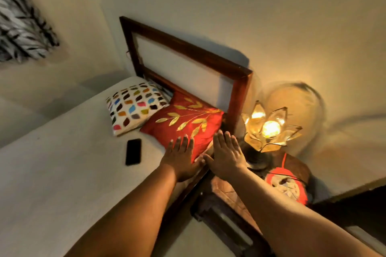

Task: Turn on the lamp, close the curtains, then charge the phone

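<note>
- Beside the bed, on a dark wooden side table (296, 168), the flower-shaped lamp (269, 129) glows, lit.
- Left hand (181, 158) is stretched forward over the red cushion (183, 123), fingers straight and spread, holding nothing.
- Right hand (226, 155) reaches out just beside it, near the lamp, fingers straight and empty.
- Black phone (133, 151) lies flat on the white bedsheet (62, 173), left of both hands.
- Patterned curtain (20, 25) hangs at upper left.

A red cushion (186, 125) with gold leaves overlaps a white cushion (133, 106) with coloured patches, both against the bed's wooden headboard (188, 48).
</note>
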`<move>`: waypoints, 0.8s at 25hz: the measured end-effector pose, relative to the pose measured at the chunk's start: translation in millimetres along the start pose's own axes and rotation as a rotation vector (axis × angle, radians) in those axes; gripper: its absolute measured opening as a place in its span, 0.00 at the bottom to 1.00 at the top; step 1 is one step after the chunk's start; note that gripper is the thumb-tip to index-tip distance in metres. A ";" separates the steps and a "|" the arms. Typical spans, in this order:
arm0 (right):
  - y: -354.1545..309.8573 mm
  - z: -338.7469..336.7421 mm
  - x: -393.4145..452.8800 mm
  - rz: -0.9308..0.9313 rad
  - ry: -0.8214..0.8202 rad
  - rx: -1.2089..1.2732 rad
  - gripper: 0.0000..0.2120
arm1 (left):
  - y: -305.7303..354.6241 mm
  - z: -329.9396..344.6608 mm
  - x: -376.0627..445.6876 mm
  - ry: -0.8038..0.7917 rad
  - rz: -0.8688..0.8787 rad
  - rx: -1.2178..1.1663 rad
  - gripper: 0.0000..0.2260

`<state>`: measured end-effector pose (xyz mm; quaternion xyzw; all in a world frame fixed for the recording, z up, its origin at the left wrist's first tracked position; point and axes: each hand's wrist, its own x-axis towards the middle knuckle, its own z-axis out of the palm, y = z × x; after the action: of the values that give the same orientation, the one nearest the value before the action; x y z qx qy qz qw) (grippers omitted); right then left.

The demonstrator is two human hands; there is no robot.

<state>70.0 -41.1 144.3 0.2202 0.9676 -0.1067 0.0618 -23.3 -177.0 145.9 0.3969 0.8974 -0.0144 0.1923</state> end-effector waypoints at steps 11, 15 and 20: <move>-188.6 125.7 -74.2 -0.418 -0.473 -0.178 0.42 | -148.0 145.1 -184.8 -0.240 -0.213 -0.135 0.38; -283.6 167.9 -112.3 -0.581 -0.566 -0.263 0.42 | -207.6 196.0 -277.2 -0.255 -0.350 -0.168 0.36; -396.4 201.9 -156.1 -0.783 -0.593 -0.358 0.43 | -264.8 237.1 -378.4 -0.227 -0.546 -0.271 0.34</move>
<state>50.2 -501.8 45.5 -0.2119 0.9216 -0.0126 0.3251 96.9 -668.1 27.8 0.1082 0.9372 0.0097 0.3314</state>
